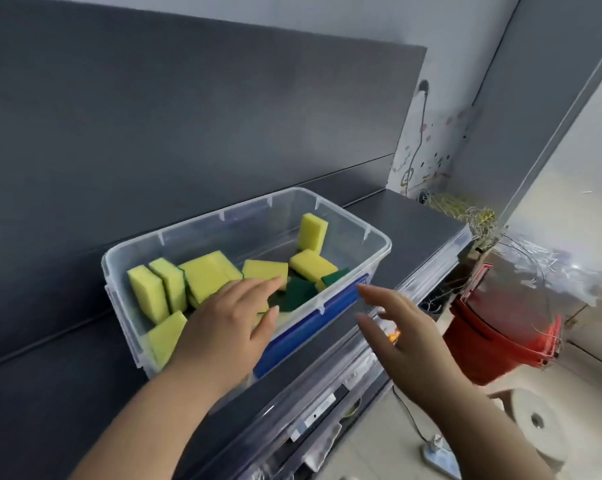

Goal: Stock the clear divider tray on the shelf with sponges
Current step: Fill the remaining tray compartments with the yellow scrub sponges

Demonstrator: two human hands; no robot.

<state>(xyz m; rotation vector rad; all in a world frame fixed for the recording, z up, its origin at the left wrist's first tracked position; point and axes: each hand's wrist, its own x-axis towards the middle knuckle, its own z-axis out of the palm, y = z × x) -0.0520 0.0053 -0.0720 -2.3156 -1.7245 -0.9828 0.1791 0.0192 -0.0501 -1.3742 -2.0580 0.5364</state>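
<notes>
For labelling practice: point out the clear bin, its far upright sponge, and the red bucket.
clear bin [348, 215]: head view, right rim.
far upright sponge [313, 233]: head view, yellow face.
red bucket [493, 341]: head view, side wall.

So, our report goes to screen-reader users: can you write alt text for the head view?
A person's left hand reaches into a clear plastic bin of yellow-and-green sponges on a dark shelf. The right hand hovers open near the bin's blue latch.

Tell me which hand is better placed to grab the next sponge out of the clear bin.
Left. The left hand reaches inside the clear bin, open fingers just over the yellow sponges. The right hand hovers open outside the bin's front wall, by the blue latch.
</notes>
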